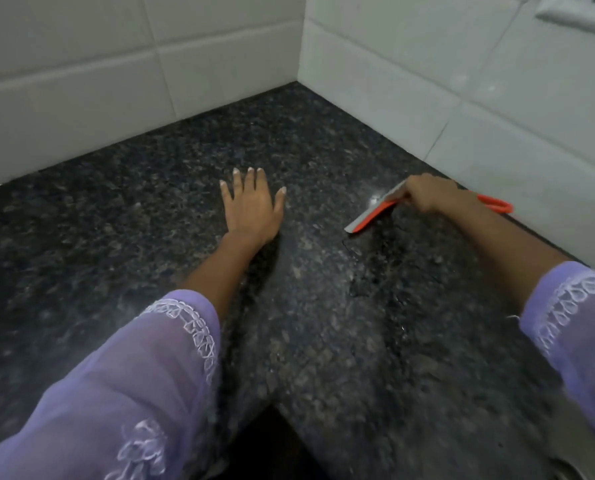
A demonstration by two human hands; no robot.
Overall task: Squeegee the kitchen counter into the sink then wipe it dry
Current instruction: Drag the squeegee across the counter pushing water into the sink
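Squeegee (375,213) on the dark surface (116,220), close to the corner where two white walls meet.

On the left, the left hand (251,206) lies flat on the stone with its fingers spread apart, holding nothing. On the right, the right hand (427,194) is closed tight around the squeegee, near the right wall (496,98). Its long grey blade runs from far-right to near-left, and the orange handle sticks out behind the hand toward the wall. No sink shows here. If the blade tips up at one end, I think water could slip under it and leave streaks. A wet surface could also make the flat hand slide.
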